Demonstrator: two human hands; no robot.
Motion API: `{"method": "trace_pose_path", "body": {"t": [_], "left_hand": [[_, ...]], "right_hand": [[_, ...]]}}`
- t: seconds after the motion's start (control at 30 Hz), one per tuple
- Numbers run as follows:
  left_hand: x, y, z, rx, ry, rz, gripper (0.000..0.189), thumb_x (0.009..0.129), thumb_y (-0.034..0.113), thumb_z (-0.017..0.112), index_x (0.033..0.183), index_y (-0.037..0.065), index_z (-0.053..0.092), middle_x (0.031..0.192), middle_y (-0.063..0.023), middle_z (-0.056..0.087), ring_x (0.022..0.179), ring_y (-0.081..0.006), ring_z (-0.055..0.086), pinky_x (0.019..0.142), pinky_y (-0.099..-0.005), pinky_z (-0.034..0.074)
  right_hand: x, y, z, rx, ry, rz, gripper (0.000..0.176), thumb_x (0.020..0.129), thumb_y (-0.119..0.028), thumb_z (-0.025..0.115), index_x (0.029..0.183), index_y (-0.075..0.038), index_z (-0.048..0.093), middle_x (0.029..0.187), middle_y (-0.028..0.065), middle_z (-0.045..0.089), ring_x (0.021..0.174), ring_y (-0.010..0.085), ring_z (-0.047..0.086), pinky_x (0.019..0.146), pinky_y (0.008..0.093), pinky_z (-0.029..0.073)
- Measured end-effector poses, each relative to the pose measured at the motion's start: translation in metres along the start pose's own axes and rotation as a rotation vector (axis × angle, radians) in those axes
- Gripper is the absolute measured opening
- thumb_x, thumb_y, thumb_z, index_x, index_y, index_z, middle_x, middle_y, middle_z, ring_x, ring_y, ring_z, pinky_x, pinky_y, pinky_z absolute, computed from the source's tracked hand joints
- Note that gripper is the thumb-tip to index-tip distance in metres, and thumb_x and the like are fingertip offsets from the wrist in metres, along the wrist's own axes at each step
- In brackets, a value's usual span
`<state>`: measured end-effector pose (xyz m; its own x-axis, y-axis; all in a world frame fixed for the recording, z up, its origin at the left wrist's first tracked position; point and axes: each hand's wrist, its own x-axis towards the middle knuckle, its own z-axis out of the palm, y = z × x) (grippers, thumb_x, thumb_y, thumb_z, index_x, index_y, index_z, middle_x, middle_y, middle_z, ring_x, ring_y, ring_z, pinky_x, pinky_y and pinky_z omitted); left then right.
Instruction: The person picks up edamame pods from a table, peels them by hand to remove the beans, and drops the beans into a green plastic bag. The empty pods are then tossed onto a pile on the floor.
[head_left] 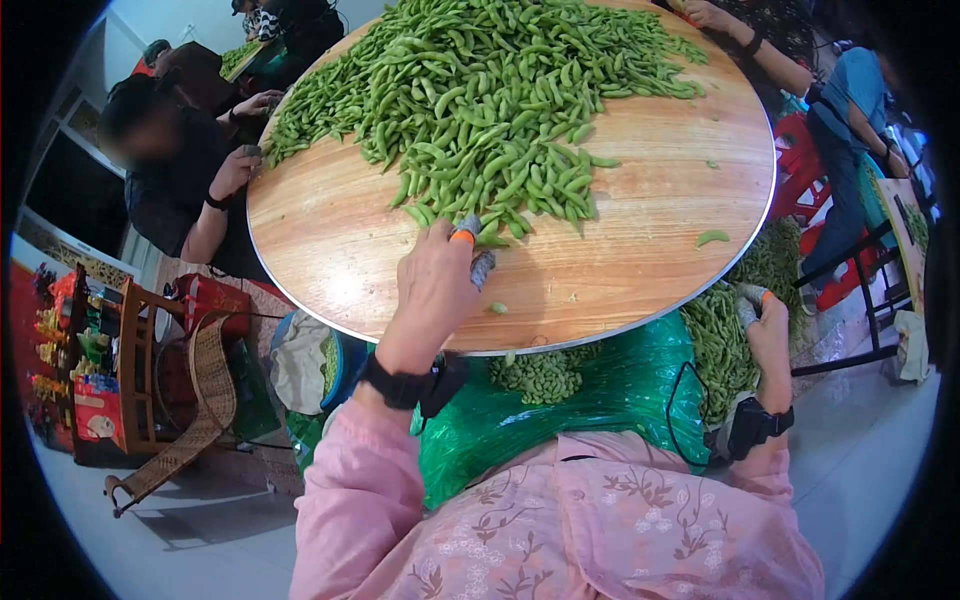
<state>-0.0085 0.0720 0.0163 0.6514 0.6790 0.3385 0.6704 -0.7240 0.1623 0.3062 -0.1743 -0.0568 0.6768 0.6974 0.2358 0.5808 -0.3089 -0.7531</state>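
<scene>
My left hand (440, 275) reaches over the round wooden table (640, 260) to the near edge of a big heap of green edamame pods (490, 100). Grey wraps cover its thumb and index finger, with an orange band on the finger. Thumb and finger are apart, a pod (492, 240) lying just beyond the gap. My right hand (768, 335) is low beside the table's right edge, over a pile of pods (718, 345). Its wrapped fingers are curled together; what they hold, if anything, is hidden. Both wrists wear black straps.
Green plastic sheeting (560, 430) covers my lap, with shelled beans (540, 375) on it under the table edge. A blue tub (345, 360) stands left, near a bamboo chair (200, 380). Other people sit at the table's left and far right. A black-framed stand (860, 280) is at right.
</scene>
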Motion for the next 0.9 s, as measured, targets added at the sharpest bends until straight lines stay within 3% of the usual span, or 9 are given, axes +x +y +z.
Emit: {"method": "trace_pose_path", "body": {"t": [0.13, 0.27, 0.33, 0.37, 0.43, 0.5, 0.6, 0.73, 0.9], "left_hand": [[0.013, -0.015, 0.016, 0.095, -0.136, 0.003, 0.028, 0.071, 0.021, 0.062, 0.092, 0.004, 0.058, 0.079, -0.0148, 0.057, 0.070, -0.0339, 0.055, 0.060, -0.0404, 0.044], [0.006, -0.001, 0.005, 0.098, -0.174, -0.036, 0.024, 0.076, 0.018, 0.059, 0.091, 0.000, 0.056, 0.071, -0.0105, 0.058, 0.062, -0.0282, 0.057, 0.055, -0.0363, 0.045], [-0.012, 0.011, 0.003, -0.825, -0.148, -0.195, 0.017, 0.081, 0.015, 0.055, 0.089, -0.001, 0.055, 0.065, -0.0039, 0.057, 0.055, -0.0143, 0.054, 0.048, -0.0268, 0.042], [-0.019, 0.021, -0.003, -0.828, -0.153, -0.192, 0.017, 0.081, 0.015, 0.055, 0.089, -0.001, 0.055, 0.065, -0.0039, 0.057, 0.055, -0.0143, 0.054, 0.048, -0.0268, 0.042], [-0.031, 0.041, -0.017, -1.318, -0.354, -0.403, 0.013, 0.084, 0.013, 0.052, 0.090, 0.001, 0.054, 0.063, 0.0007, 0.054, 0.053, -0.0038, 0.047, 0.045, -0.0177, 0.036], [-0.043, 0.052, -0.018, -1.377, -0.413, -0.392, 0.013, 0.084, 0.014, 0.053, 0.089, 0.002, 0.055, 0.062, 0.0010, 0.053, 0.052, -0.0030, 0.045, 0.045, -0.0166, 0.034], [-0.047, 0.055, -0.024, -1.455, -0.553, -0.390, 0.013, 0.084, 0.013, 0.053, 0.088, 0.002, 0.056, 0.063, 0.0025, 0.052, 0.053, -0.0024, 0.043, 0.047, -0.0160, 0.033], [-0.043, 0.057, -0.032, -1.411, -0.701, -0.342, 0.013, 0.085, 0.012, 0.052, 0.087, 0.000, 0.057, 0.064, 0.0043, 0.050, 0.056, -0.0021, 0.043, 0.050, -0.0164, 0.033], [-0.045, 0.057, -0.032, -1.425, -0.716, -0.321, 0.013, 0.085, 0.013, 0.052, 0.085, 0.000, 0.056, 0.064, 0.0046, 0.049, 0.056, -0.0021, 0.042, 0.050, -0.0167, 0.033]], "right_hand": [[-0.002, -0.039, 0.004, -0.027, -0.064, 0.027, 0.015, 0.074, -0.001, 0.055, 0.087, 0.005, 0.058, 0.071, 0.0077, 0.060, 0.064, 0.0112, 0.053, 0.061, 0.0248, 0.043], [-0.015, -0.096, 0.031, 0.322, -0.291, -0.031, 0.013, 0.077, -0.006, 0.059, 0.088, 0.001, 0.061, 0.076, 0.0053, 0.062, 0.071, 0.0101, 0.055, 0.066, 0.0242, 0.044], [-0.019, -0.122, 0.043, 0.465, -0.431, -0.054, 0.016, 0.078, -0.007, 0.059, 0.091, 0.001, 0.060, 0.080, 0.0042, 0.062, 0.074, 0.0103, 0.056, 0.067, 0.0240, 0.045], [-0.021, -0.135, 0.050, 0.531, -0.480, -0.066, 0.016, 0.079, -0.007, 0.058, 0.093, 0.001, 0.060, 0.081, 0.0037, 0.062, 0.075, 0.0098, 0.055, 0.068, 0.0237, 0.044], [-0.023, -0.154, 0.060, 0.596, -0.525, -0.074, 0.017, 0.080, -0.007, 0.057, 0.094, 0.001, 0.060, 0.083, 0.0032, 0.062, 0.075, 0.0094, 0.055, 0.069, 0.0233, 0.044], [-0.024, -0.167, 0.066, 0.834, -0.704, 0.151, 0.019, 0.082, -0.010, 0.055, 0.097, 0.002, 0.058, 0.085, 0.0030, 0.060, 0.076, 0.0083, 0.054, 0.070, 0.0223, 0.044], [-0.025, -0.178, 0.066, 0.991, -0.820, 0.206, 0.019, 0.084, -0.013, 0.053, 0.095, 0.002, 0.058, 0.082, 0.0014, 0.060, 0.074, 0.0067, 0.053, 0.069, 0.0208, 0.043], [-0.024, -0.171, 0.066, 0.916, -0.873, 0.187, 0.019, 0.085, -0.015, 0.052, 0.093, 0.001, 0.058, 0.079, 0.0000, 0.059, 0.070, 0.0056, 0.052, 0.065, 0.0201, 0.043], [-0.028, -0.173, 0.066, 0.893, -0.836, 0.203, 0.017, 0.084, -0.015, 0.053, 0.088, 0.000, 0.059, 0.076, -0.0015, 0.058, 0.065, 0.0051, 0.049, 0.060, 0.0200, 0.041]]}}
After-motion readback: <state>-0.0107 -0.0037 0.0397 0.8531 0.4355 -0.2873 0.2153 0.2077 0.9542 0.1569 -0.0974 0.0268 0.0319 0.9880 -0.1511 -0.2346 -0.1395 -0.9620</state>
